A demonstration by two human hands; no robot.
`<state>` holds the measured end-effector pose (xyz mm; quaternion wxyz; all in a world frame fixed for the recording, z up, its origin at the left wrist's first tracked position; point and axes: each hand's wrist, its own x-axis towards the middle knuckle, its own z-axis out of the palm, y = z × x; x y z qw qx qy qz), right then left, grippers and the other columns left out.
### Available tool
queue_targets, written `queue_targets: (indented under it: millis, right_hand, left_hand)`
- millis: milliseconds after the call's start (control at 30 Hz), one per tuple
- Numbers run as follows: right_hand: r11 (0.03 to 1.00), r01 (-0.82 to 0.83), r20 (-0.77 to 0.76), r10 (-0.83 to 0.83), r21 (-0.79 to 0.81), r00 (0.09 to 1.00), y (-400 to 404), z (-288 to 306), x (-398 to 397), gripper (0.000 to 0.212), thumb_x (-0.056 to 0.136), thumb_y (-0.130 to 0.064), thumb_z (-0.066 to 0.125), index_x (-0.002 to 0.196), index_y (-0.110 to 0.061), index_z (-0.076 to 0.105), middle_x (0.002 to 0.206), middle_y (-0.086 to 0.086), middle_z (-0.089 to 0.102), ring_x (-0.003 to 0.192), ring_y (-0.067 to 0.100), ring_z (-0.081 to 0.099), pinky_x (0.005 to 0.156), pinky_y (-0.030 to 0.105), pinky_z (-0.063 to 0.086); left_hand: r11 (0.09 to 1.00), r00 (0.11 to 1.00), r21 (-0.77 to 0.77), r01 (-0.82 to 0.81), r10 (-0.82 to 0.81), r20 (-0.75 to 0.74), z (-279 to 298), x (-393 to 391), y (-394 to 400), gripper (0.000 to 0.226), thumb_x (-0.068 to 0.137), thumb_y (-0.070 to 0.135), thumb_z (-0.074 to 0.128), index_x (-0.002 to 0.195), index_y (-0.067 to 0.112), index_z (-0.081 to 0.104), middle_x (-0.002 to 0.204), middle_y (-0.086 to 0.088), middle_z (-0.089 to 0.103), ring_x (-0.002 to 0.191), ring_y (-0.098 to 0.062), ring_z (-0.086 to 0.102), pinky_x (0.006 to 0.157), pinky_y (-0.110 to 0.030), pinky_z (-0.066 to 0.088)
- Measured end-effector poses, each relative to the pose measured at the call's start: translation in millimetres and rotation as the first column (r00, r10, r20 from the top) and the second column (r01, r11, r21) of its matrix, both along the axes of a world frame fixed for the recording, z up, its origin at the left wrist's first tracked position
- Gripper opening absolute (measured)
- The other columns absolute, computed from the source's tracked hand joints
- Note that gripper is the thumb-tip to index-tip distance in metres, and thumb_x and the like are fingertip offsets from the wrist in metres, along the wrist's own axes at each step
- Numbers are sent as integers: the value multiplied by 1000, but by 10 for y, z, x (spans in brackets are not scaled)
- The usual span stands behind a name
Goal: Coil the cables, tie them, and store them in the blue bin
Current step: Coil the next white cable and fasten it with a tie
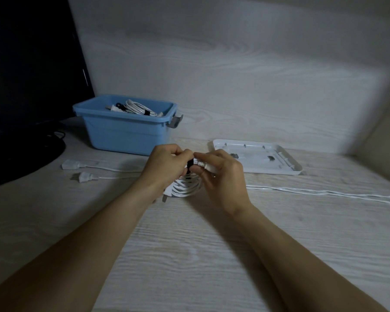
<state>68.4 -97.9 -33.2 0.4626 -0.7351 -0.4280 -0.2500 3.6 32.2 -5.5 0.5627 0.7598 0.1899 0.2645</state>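
White cable loops [186, 188] make a round coil in the middle of the pale wood table [189, 255]. Both hands are close together at the top of this coil. The left hand [164, 164] has its fingers curled round the loops, and it pinches a small black tie [190, 164] that wraps the bundle. The right hand [220, 174] has its fingers curled too, and it holds the white plug end [204, 165] of the cable just beside the tie. The bottom of the coil sits on the table. A plug with metal prongs [166, 195] sticks out under the left wrist.

Behind the hands, to the left, stands the blue bin [124, 131]. It is open. Inside it lie coiled white cables [136, 108] with black ties on them.

Another white cable [324, 192] lies loose on the table. It runs off to the right edge, behind the right hand. Two white plugs [81, 171] rest on the table to the left of the hands, near the bin.

A white lid [257, 159] lies flat to the right of the bin, with two small dark things on it. A black monitor [29, 86] stands on the far left.
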Motion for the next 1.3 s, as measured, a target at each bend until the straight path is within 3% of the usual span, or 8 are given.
queue_targets:
  millis: [233, 367, 467, 767, 867, 967, 1167, 1300]
  right_hand:
    - [993, -103, -193, 113, 60, 975, -34, -13, 16, 26, 82, -13, 80, 108, -11, 76, 100, -1, 75, 93, 3, 68, 81, 14, 52]
    - [985, -124, -285, 154, 120, 946, -26, 38, 14, 20, 81, -10, 80, 98, -10, 70, 88, -9, 72, 82, 5, 68, 73, 19, 54]
    - [981, -134, -290, 171, 143, 942, -37, 38, 27, 18, 81, -8, 80, 96, -7, 69, 87, -5, 71, 80, 9, 69, 74, 32, 59]
    - [974, -193, -297, 219, 114, 929, -33, 19, -12, 16, 80, -9, 82, 92, -7, 71, 86, -2, 74, 80, 5, 70, 72, 24, 57]
    - [987, -115, -200, 136, 113, 970, -3, 30, -20, 36, 70, -17, 90, 94, -15, 63, 95, 0, 64, 86, 5, 61, 73, 13, 46]
    - [994, -32, -15, 34, 106, 999, 12, 51, -34, 38, 70, -23, 90, 89, -16, 57, 92, 2, 51, 81, 11, 50, 73, 11, 38]
    - [991, 131, 173, -131, 9, 976, 28, 92, -134, 29, 76, -35, 81, 80, -16, 60, 82, -2, 53, 74, 15, 50, 71, 37, 43]
    - [962, 272, 178, -262, -34, 949, 64, 94, -136, 20, 77, -38, 82, 74, -20, 74, 76, -2, 50, 74, 20, 54, 69, 38, 43]
  left_hand:
    - [956, 993, 279, 92, -69, -92, 5, -29, 56, 33, 94, 30, 58, 72, 9, 69, 51, 4, 56, 51, -11, 53, 55, -26, 42]
    - [945, 998, 326, 32, -50, 46, -6, -24, 23, 39, 96, 31, 56, 71, 3, 66, 66, -18, 61, 67, -31, 63, 62, -41, 50]
    - [938, 996, 348, -14, -19, 90, -7, -25, -28, 38, 95, 26, 57, 65, 5, 65, 59, -13, 59, 56, -20, 52, 55, -32, 40]
    - [907, 972, 402, 122, -28, -232, 24, -45, 88, 41, 95, 28, 52, 61, 6, 56, 44, 0, 48, 41, -9, 43, 40, -19, 30]
    - [908, 956, 402, 114, 10, -293, -33, -64, 89, 45, 103, 28, 41, 61, 12, 47, 52, 2, 44, 46, -8, 39, 35, -10, 31]
    - [915, 963, 399, 65, 47, -265, -58, -45, 88, 39, 102, 31, 41, 71, 9, 51, 59, -1, 48, 53, -13, 44, 39, -17, 28]
    - [969, 984, 233, -81, 115, -134, -31, -38, -7, 64, 105, 48, 28, 59, 10, 51, 57, -6, 54, 56, -20, 50, 51, -29, 33]
    - [989, 985, 113, -97, 111, -129, -59, -7, -2, 67, 104, 50, 22, 67, 8, 57, 57, -4, 57, 55, -19, 49, 55, -29, 35]
